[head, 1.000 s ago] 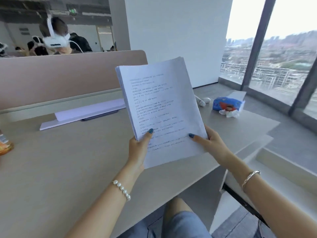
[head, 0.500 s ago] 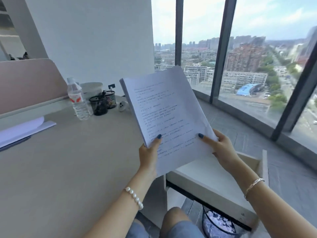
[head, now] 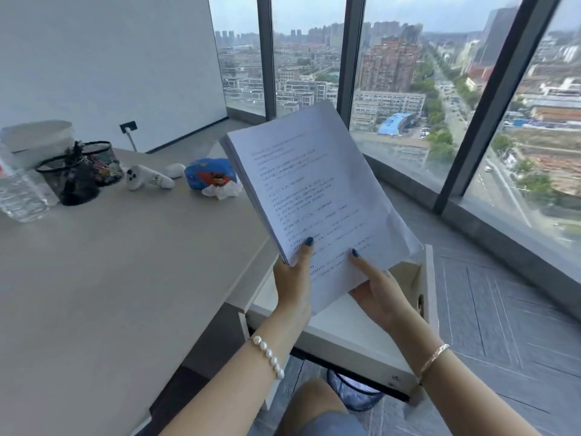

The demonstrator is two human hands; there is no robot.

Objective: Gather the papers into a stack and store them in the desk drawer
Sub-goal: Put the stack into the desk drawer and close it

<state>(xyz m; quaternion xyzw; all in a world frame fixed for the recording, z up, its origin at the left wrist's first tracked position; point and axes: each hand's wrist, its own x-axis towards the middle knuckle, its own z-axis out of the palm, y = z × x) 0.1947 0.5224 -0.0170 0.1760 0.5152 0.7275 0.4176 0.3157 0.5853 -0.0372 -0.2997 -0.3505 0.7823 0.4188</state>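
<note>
A thick stack of printed white papers point(head: 317, 196) is held tilted in the air, text side toward me, over the right end of the beige desk point(head: 110, 278). My left hand point(head: 292, 281) grips its lower left corner, thumb on the front page. My right hand point(head: 380, 291) holds the lower edge from below, thumb on the page. Directly beneath the stack the pale desk drawer point(head: 352, 338) stands pulled out, and the part of its inside that shows is bare.
At the desk's back stand a water bottle point(head: 19, 193), two black mesh cups point(head: 78, 174), a white container point(head: 37, 140), a white controller point(head: 147, 179) and a blue tissue pack point(head: 210, 176). A bin point(head: 355, 393) sits on the floor under the drawer. Floor-to-ceiling windows close off the right side.
My view has swung to the right, from the desk divider to the window corner. The stack, still held in both hands, has moved right and now hangs over the open drawer.
</note>
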